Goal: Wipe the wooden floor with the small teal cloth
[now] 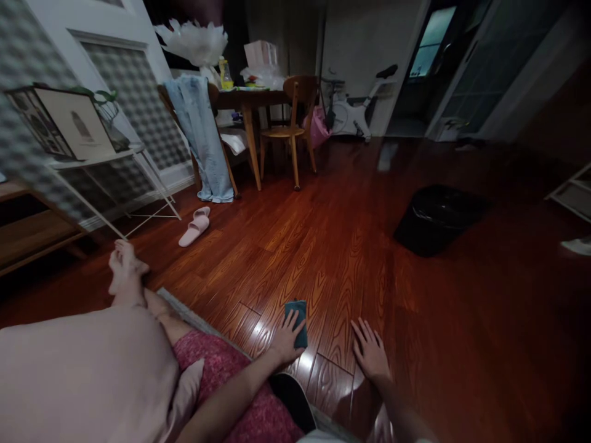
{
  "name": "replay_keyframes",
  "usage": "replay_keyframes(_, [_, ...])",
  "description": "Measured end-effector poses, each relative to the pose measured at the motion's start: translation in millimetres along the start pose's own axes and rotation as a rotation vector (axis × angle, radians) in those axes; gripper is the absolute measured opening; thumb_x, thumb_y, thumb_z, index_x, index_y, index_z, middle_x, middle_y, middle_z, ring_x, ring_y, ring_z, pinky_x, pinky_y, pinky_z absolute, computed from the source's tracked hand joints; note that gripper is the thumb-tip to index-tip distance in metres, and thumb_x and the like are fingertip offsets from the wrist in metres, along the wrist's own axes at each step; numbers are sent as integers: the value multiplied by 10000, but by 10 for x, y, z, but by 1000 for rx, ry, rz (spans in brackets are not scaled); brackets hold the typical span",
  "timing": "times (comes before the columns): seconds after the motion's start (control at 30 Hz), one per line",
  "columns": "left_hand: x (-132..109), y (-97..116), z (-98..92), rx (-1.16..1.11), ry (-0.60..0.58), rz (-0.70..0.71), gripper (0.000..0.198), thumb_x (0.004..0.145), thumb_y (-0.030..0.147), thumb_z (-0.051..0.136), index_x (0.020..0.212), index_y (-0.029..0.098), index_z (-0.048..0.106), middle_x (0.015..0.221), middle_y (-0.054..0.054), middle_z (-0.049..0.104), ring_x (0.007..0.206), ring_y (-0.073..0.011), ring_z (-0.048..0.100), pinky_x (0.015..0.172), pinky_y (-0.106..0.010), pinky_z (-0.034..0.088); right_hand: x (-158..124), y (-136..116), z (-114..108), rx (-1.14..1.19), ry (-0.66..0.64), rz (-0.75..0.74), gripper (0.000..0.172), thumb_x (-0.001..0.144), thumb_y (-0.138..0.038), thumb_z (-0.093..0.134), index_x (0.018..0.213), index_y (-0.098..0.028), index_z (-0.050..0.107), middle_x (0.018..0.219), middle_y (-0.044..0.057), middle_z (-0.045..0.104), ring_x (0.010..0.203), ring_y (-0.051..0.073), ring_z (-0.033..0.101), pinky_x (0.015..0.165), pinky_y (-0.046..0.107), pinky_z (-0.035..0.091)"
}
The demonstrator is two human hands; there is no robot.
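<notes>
From my end I see the left hand point(287, 338) palm down on a teal pad point(302, 337), which lies on the wooden floor point(332, 246) just beyond the long edge of the grey mat point(187, 312). I can't tell whether it is a folded cloth or something stiffer. My left fingers are spread wide across its face, pressing it rather than gripping it; its far edge shows past their tips and its right edge shows beside them.

The right hand point(369, 351) is over the floor to the right of the pad, well apart from it, fingers loosely fanned and holding nothing. Whether its palm bears on the boards I can't tell.

As for progress, I'd judge the pad is in position, with the left hand's contact made. The pad is not picked up, and the right hand has no part in handling it. I can't judge how much is finished: the shiny boards nearby show no difference I can read as done or left.
</notes>
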State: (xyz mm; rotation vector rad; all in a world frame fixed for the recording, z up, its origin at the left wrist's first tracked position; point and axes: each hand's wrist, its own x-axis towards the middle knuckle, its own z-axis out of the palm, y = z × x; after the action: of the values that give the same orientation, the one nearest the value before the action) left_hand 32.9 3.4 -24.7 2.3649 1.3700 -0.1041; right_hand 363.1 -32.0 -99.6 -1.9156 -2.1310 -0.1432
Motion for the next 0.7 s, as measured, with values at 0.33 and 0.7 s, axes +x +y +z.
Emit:
replay_keyframes(0.33, [224, -137, -123, -1, 18, -47, 904, 782, 269, 661, 1591, 133, 282, 1683, -152, 77, 1546, -312, 73, 1250, -490, 138, -3, 20, 17, 29, 25, -12, 575, 963, -291, 322, 1527, -279, 428, 1562, 60, 466, 1488, 228, 333, 1186, 484, 286])
replay_keyframes(0.7, [43, -261, -670, -185, -109, -348, 823, 751, 148, 603, 1541, 90, 378, 1645, -216, 213, 1513, -418, 145, 1199, -647, 184, -10, 40, 64, 18, 19, -16, 610, 956, -285, 344, 1565, -300, 350, 1579, 55, 442, 1491, 238, 327, 1185, 497, 287])
